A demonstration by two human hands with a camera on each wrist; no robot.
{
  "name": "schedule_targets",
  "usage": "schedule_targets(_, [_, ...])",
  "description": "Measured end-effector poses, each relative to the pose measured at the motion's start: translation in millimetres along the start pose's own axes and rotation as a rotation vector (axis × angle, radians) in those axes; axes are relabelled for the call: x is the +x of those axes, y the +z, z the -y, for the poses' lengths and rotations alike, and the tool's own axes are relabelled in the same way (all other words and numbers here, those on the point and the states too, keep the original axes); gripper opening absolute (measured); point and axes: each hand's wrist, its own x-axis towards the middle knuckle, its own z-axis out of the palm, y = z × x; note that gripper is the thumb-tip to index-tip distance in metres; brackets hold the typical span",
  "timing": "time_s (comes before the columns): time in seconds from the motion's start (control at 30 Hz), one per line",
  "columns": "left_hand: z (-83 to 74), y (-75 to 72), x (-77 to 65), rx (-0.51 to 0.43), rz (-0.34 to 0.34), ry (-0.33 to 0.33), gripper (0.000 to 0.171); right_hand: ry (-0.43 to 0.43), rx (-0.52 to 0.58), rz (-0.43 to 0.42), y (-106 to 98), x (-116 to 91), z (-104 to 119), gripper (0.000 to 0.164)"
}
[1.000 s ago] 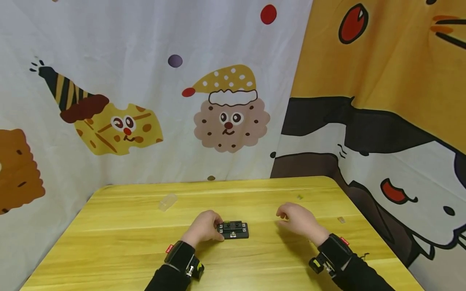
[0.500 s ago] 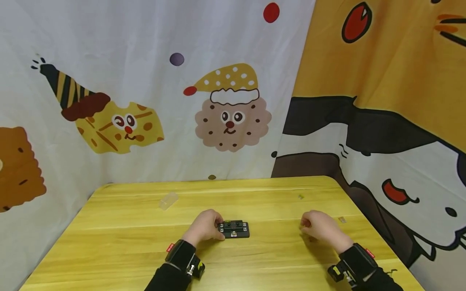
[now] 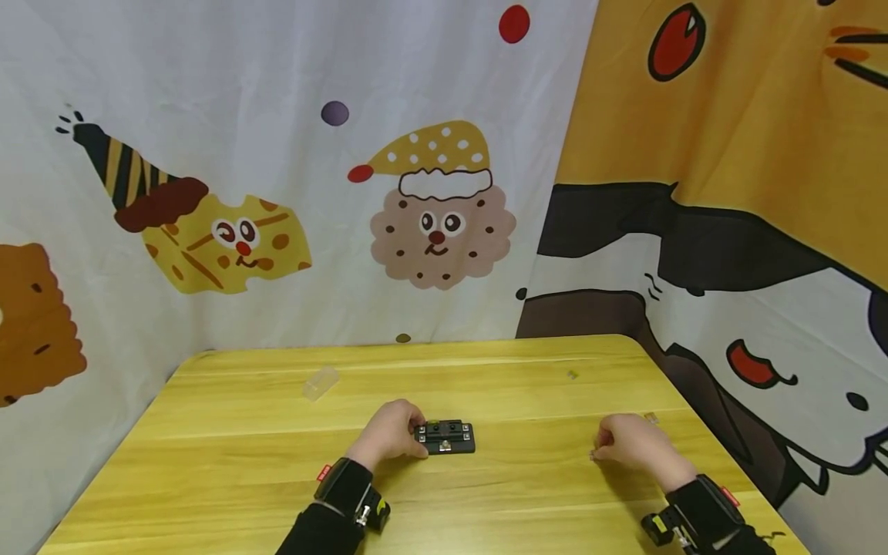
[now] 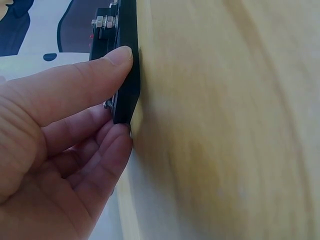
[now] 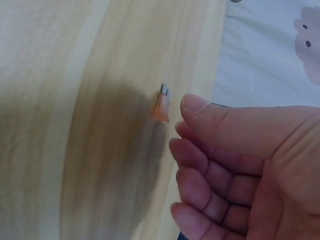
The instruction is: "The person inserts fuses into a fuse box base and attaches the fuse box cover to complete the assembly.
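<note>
Fuse (image 5: 161, 107) just off the tips of the right hand (image 3: 640, 447), block (image 3: 447, 439) gripped by the left hand (image 3: 388, 433)

The orange fuse appears to lie on the table (image 3: 229, 462), just below the right thumb tip, a narrow gap showing in the right wrist view. Its long axis runs alongside the fingertips rather than toward them, prongs to the top of that view; in the head view it is too small to tell its angle. The right hand is much the nearer of the two. Its fingers are loosely curled, the thumb close to them, and nothing shows between.

The block lies well to the left of the fuse, flat on the table, its long axis running left to right. The left hand pinches its left end between thumb and fingers, so the right end faces the right hand, which is well apart from it.

A tan piece (image 3: 650, 417) lies just beyond the right hand, a green piece (image 3: 572, 375) farther back, and a clear case (image 3: 322, 383) beyond the left hand, off to its left.
</note>
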Motion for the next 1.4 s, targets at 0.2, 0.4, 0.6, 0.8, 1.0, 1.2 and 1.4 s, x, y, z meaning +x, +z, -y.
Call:
schedule_targets(0.2, [0.2, 0.2, 0.5, -0.001, 0.001, -0.001, 0.042, 0.068, 0.007, 0.038, 3, -3, -4, 0.029])
schedule_targets(0.4, [0.1, 0.6, 1.0, -0.003, 0.006, -0.012, 0.043, 0.117, 0.002, 0.041, 7, -3, -1, 0.026])
schedule_targets(0.6, [-0.1, 0.0, 0.6, -0.009, 0.008, -0.006, 0.043, 0.178, -0.01, 0.048, 11, 0, 3, 0.024])
schedule_targets(0.8, [2.3, 1.3, 0.3, -0.008, 0.004, 0.006, 0.043, 0.179, -0.01, 0.05, 12, 2, 6, 0.018])
schedule_targets(1.0, [3.7, 2.2, 0.1, -0.017, 0.002, 0.006, 0.043, 0.169, 0.005, 0.044, 15, 2, 7, 0.017])
schedule_targets(1.2, [3.8, 1.7, -0.4, -0.014, -0.002, 0.021, 0.042, 0.161, 0.017, 0.027, 15, 1, 10, 0.017])
schedule_targets(1.4, [2.9, 1.9, -0.7, -0.003, -0.004, 0.015, 0.043, 0.157, 0.036, 0.011, 16, 1, 9, 0.016])
